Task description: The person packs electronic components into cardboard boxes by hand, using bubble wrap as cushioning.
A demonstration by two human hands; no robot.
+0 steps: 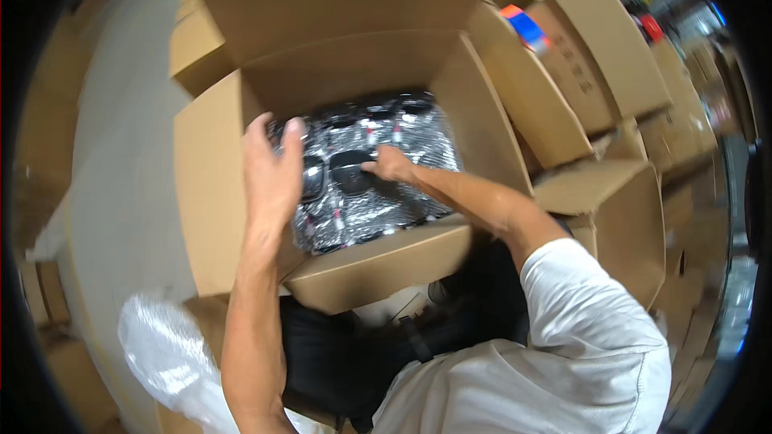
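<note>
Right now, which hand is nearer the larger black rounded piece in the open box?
Right. The right hand is at the right edge of the larger black piece, apparently touching; the left hand is farther left, beyond another dark piece.

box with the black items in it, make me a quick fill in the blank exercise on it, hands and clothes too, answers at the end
1. The hand with a fingertip at the larger black item is the person's ____ hand.
2. The other hand is close to the side flap on the box's ____ side.
3. The box is ____ in colour.
4. The shirt is white, while the trousers are ____.

Missing words: right; left; brown; black
</note>
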